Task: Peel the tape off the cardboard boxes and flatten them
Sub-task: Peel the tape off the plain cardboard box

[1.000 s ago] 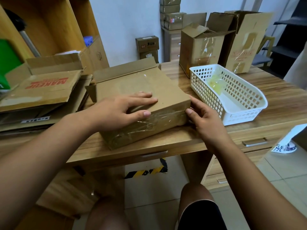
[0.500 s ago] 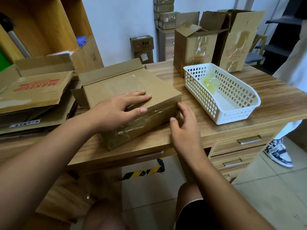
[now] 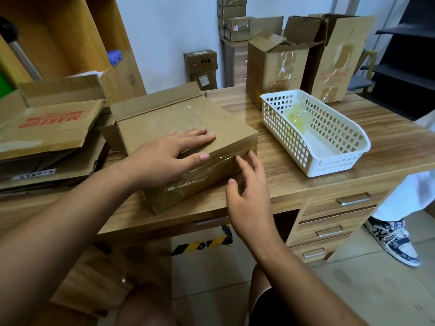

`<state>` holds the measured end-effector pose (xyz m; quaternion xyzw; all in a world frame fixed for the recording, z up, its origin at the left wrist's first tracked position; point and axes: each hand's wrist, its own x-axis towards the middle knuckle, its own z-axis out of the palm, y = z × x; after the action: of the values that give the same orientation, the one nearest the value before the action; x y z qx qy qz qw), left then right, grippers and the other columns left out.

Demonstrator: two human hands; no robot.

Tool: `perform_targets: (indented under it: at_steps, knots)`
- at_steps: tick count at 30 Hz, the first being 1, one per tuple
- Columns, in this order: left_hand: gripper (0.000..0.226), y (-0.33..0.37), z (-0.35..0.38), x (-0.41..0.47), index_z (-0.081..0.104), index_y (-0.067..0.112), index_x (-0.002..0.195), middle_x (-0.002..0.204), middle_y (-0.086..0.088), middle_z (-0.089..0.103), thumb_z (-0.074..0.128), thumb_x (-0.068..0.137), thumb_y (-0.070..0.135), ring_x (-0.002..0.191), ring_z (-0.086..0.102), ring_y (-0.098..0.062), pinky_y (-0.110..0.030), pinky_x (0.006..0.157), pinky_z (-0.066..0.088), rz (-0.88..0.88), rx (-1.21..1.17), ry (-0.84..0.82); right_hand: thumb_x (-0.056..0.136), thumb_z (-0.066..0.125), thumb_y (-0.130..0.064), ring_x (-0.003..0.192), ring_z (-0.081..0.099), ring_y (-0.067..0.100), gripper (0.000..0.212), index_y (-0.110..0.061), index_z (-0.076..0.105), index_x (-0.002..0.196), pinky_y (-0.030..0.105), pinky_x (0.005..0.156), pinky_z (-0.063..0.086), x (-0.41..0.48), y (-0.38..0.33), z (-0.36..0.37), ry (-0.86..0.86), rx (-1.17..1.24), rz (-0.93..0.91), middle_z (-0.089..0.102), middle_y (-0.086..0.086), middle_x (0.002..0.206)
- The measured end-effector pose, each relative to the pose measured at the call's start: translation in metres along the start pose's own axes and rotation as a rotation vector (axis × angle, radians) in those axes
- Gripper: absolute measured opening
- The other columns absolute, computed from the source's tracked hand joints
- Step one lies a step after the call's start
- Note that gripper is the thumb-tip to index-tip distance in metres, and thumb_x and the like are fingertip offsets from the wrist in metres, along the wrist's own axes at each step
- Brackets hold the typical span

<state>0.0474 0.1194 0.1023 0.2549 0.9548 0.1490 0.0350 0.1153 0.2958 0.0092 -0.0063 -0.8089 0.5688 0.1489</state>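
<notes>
Nearest, the right hand (image 3: pixel 249 194) hovers at the box's five o'clock corner, fingers (image 3: pixel 243 164) spread apart and gripping nothing, tips just beside the taped side. The left hand (image 3: pixel 169 156) lies flat on top, fingers apart, pressing down rather than clamping. The cardboard box (image 3: pixel 179 128) sits at the tabletop's (image 3: pixel 282 175) near edge, brown, low and broad, one flap open toward eleven o'clock. Clear tape (image 3: pixel 200 170) wrinkles glossily along its near side. It likely handles light and fairly stiff; the tape looks thin and slippery, best picked at a lifted edge near the corner. At two o'clock stands a white basket (image 3: pixel 339 161), at nine o'clock flattened boxes (image 3: pixel 47 130).
</notes>
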Motion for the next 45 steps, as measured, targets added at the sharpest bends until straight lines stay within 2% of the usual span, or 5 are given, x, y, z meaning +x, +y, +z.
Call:
perform_targets:
  at_steps: [3,13,30,37,45]
  knots:
    - [0.052,0.000,0.000,0.000,0.025,0.063,0.144,0.157,0.034,0.015,0.038,0.094,0.065,0.136,0.011,0.013,-0.025,0.111,0.011,-0.002,0.003,0.002,0.103,0.048,-0.011,0.144,0.023,-0.008,0.050,-0.016,0.042,0.152,0.007,0.115,0.023,-0.003,-0.001,0.001,0.006,-0.011,-0.019,0.020,-0.013,0.163]
    - [0.055,0.001,0.000,0.000,0.026,0.062,0.146,0.158,0.033,0.016,0.035,0.092,0.067,0.137,0.011,0.012,-0.026,0.111,0.014,-0.009,0.010,0.007,0.102,0.048,-0.009,0.142,0.039,0.004,0.042,-0.019,0.053,0.143,0.034,0.117,0.040,-0.003,0.004,0.007,0.063,0.067,-0.042,0.031,-0.015,0.157]
    - [0.054,-0.002,0.000,0.000,0.028,0.062,0.146,0.158,0.034,0.018,0.039,0.093,0.066,0.143,0.014,0.008,-0.032,0.114,0.019,-0.010,-0.019,0.015,0.100,0.051,-0.003,0.118,0.056,-0.001,0.034,-0.027,0.063,0.121,0.022,0.105,0.047,-0.001,0.004,0.003,0.089,0.135,-0.069,0.058,-0.014,0.122]
    - [0.053,-0.005,0.002,0.001,0.027,0.064,0.145,0.156,0.036,0.017,0.039,0.093,0.068,0.147,0.014,0.004,-0.036,0.117,0.018,-0.017,-0.025,0.016,0.100,0.051,-0.007,0.120,0.042,-0.023,0.054,-0.022,0.042,0.152,0.000,0.098,0.034,0.018,0.005,-0.004,0.129,0.250,0.079,0.031,-0.012,0.159]
    - [0.053,-0.003,0.001,0.001,0.027,0.065,0.144,0.155,0.037,0.017,0.040,0.093,0.067,0.145,0.013,0.005,-0.038,0.116,0.018,-0.032,-0.029,0.006,0.102,0.047,-0.015,0.144,0.011,-0.014,0.065,-0.023,0.020,0.161,0.025,0.124,0.021,0.019,-0.003,-0.002,0.033,0.187,0.118,0.009,-0.015,0.168]
